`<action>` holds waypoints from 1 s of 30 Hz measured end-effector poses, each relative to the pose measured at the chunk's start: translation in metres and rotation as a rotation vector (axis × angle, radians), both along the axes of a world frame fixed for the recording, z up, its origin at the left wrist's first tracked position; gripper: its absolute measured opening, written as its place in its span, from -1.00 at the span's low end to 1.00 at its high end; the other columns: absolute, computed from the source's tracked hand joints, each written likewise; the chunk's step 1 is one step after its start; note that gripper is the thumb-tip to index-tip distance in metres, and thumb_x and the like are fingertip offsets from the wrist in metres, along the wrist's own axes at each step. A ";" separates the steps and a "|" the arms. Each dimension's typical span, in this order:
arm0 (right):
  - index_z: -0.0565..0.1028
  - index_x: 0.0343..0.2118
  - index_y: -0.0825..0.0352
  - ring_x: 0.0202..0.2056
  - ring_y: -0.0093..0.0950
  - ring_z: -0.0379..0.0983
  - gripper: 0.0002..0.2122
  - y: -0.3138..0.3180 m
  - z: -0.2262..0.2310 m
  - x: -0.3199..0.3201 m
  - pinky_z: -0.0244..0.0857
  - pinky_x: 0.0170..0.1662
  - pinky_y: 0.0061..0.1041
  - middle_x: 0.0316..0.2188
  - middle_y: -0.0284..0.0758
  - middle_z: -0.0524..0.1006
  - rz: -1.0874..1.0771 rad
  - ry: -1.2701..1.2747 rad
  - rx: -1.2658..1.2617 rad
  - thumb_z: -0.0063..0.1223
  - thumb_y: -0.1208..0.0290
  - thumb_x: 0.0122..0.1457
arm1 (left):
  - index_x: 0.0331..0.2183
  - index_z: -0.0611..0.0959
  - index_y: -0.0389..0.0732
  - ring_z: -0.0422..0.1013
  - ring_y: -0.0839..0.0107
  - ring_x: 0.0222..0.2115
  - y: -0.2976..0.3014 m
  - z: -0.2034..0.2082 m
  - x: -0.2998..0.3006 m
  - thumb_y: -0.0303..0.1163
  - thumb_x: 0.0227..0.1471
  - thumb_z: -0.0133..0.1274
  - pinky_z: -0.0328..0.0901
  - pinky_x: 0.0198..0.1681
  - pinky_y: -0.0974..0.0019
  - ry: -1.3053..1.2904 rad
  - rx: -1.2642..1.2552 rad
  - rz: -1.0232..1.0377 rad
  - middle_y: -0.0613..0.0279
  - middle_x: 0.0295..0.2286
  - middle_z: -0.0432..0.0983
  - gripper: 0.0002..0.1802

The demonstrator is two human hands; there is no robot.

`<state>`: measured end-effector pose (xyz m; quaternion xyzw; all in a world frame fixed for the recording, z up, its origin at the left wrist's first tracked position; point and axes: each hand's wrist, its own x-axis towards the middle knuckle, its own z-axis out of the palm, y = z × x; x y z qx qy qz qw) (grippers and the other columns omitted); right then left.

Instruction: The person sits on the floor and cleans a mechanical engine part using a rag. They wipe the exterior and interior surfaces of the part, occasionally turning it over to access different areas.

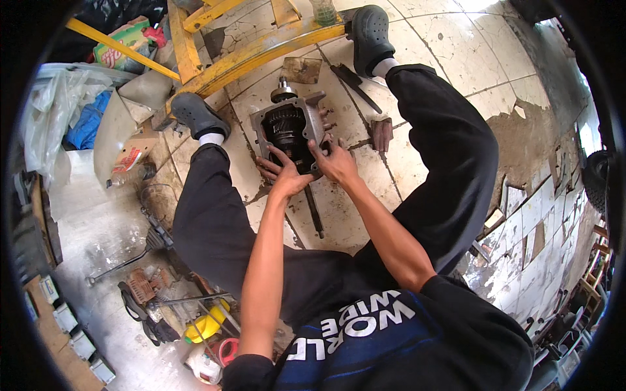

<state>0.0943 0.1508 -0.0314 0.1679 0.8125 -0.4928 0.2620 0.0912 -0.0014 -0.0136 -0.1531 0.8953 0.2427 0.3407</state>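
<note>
Wht lettering [366, 324] on blk shirt [463, 342]

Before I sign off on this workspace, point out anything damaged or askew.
The floor tiling on the right is damaged: several tiles look broken, and a ragged brown patch shows where pieces seem missing.

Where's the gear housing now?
In the head view, the gear housing lies on the tiled floor, upper centre, between the legs, with left hand and right hand at its near end.

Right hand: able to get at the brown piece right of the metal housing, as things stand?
Probably yes: the right hand, at the metal housing, is close by, and only tile floor shows between it and the brown piece.
</note>
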 end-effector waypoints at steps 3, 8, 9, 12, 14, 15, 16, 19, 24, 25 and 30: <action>0.46 -0.01 0.44 0.28 0.00 0.04 -0.13 -0.015 -0.006 0.031 -0.13 0.29 0.06 0.03 -0.02 0.44 0.031 0.213 0.080 -0.31 -0.44 0.08 | 0.12 -0.75 -0.26 -0.81 -0.47 0.18 -0.008 -0.012 0.005 -0.03 -0.34 0.41 -0.45 0.23 -0.36 -0.008 0.001 0.022 -0.63 0.08 -0.91 0.67; 0.23 0.23 0.35 0.33 -0.05 -0.06 -0.08 -0.004 -0.008 0.008 -0.31 0.31 0.13 0.23 -0.10 0.26 0.038 0.084 0.042 -0.31 -0.46 0.06 | 0.14 -0.73 -0.18 -0.80 -0.49 0.17 -0.008 -0.017 0.004 -0.10 -0.29 0.37 -0.37 0.18 -0.46 0.038 -0.015 -0.013 -0.63 0.09 -0.91 0.61; 0.23 0.23 0.35 0.32 -0.04 -0.05 -0.08 -0.008 -0.005 0.015 -0.30 0.31 0.12 0.17 -0.08 0.32 0.049 0.148 0.085 -0.31 -0.46 0.06 | 0.14 -0.73 -0.18 -0.79 -0.49 0.18 -0.008 -0.015 0.000 -0.12 -0.30 0.36 -0.36 0.17 -0.47 0.035 -0.011 -0.004 -0.62 0.09 -0.91 0.60; 0.22 0.24 0.37 0.31 -0.04 -0.02 -0.06 -0.013 -0.002 0.026 -0.27 0.31 0.11 0.07 -0.04 0.43 0.043 0.251 0.159 -0.29 -0.46 0.05 | 0.14 -0.74 -0.15 -0.76 -0.49 0.19 -0.014 -0.026 0.003 -0.10 -0.33 0.37 -0.36 0.16 -0.50 0.004 -0.022 0.037 -0.59 0.10 -0.91 0.63; 0.22 0.24 0.36 0.32 -0.05 -0.02 -0.07 -0.003 -0.008 0.008 -0.30 0.30 0.15 0.14 -0.07 0.36 0.037 0.034 0.053 -0.27 -0.45 0.05 | 0.13 -0.75 -0.15 -0.76 -0.50 0.19 -0.007 -0.021 0.005 -0.03 -0.34 0.39 -0.36 0.16 -0.50 0.027 -0.011 0.000 -0.60 0.10 -0.91 0.66; 0.24 0.22 0.37 0.31 -0.05 -0.01 -0.07 -0.002 -0.002 0.007 -0.29 0.30 0.15 0.13 -0.06 0.37 0.066 0.048 0.052 -0.26 -0.45 0.04 | 0.13 -0.75 -0.15 -0.75 -0.51 0.18 -0.008 -0.018 0.001 0.00 -0.34 0.40 -0.36 0.16 -0.50 0.051 -0.014 -0.013 -0.60 0.09 -0.91 0.67; 0.27 0.21 0.37 0.30 -0.04 0.01 -0.07 -0.002 0.003 0.011 -0.28 0.30 0.15 0.11 -0.04 0.39 0.095 0.053 0.050 -0.24 -0.45 0.04 | 0.13 -0.76 -0.14 -0.77 -0.51 0.18 -0.010 -0.021 0.005 0.06 -0.32 0.39 -0.36 0.16 -0.50 0.042 -0.008 -0.011 -0.59 0.10 -0.92 0.68; 0.31 0.17 0.39 0.29 -0.03 0.04 -0.08 -0.012 0.005 0.031 -0.28 0.31 0.11 0.07 0.04 0.41 0.003 0.227 0.115 -0.26 -0.46 0.03 | 0.13 -0.75 -0.13 -0.79 -0.48 0.18 -0.010 -0.023 0.008 0.08 -0.30 0.39 -0.37 0.16 -0.50 0.038 -0.012 0.000 -0.59 0.09 -0.92 0.67; 0.45 0.04 0.38 0.06 -0.03 0.38 -0.18 -0.013 -0.012 0.029 0.26 0.10 -0.18 -0.13 0.06 0.53 0.034 0.426 0.361 -0.26 -0.40 0.10 | 0.13 -0.74 -0.17 -0.78 -0.50 0.17 -0.005 -0.010 -0.002 0.03 -0.31 0.40 -0.39 0.20 -0.42 -0.016 -0.010 0.003 -0.62 0.09 -0.91 0.67; 0.46 0.03 0.38 0.05 -0.02 0.38 -0.18 -0.013 -0.006 0.025 0.26 0.09 -0.17 -0.13 0.06 0.53 0.030 0.332 0.294 -0.26 -0.40 0.09 | 0.14 -0.74 -0.17 -0.78 -0.50 0.17 -0.007 -0.013 0.004 0.00 -0.29 0.39 -0.39 0.21 -0.40 -0.026 -0.002 0.023 -0.62 0.09 -0.91 0.65; 0.44 0.04 0.41 0.13 0.03 0.28 -0.12 -0.008 0.004 0.016 0.06 0.22 -0.06 -0.01 0.04 0.46 0.015 0.053 0.098 -0.31 -0.45 0.07 | 0.14 -0.74 -0.15 -0.78 -0.51 0.17 -0.006 -0.008 0.001 -0.02 -0.27 0.38 -0.40 0.19 -0.43 -0.031 0.015 0.013 -0.59 0.09 -0.93 0.62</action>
